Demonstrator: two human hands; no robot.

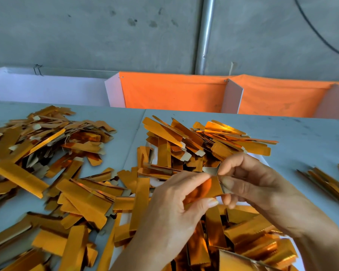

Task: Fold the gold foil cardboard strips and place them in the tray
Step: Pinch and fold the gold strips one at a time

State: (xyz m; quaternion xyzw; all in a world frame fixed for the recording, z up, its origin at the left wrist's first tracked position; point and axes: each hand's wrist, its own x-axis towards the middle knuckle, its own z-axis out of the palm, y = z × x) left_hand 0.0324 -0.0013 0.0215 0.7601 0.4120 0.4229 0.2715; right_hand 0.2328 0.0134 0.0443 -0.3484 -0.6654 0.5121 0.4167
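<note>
Near the surface's front edge, the left grip (176, 200) and right grip (249, 182) both pinched one gold strip (213, 184) above the white tray (123, 220). Loose strips (47, 173) crowded leftward; bare surface (301, 137) lay toward the far right corner.

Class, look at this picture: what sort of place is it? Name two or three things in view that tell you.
Probably a small packaging workshop. Heaps of identical gold foil strips cover a plain grey table, open bins with orange cloth line a bare concrete wall, and both hands fold one strip.
</note>
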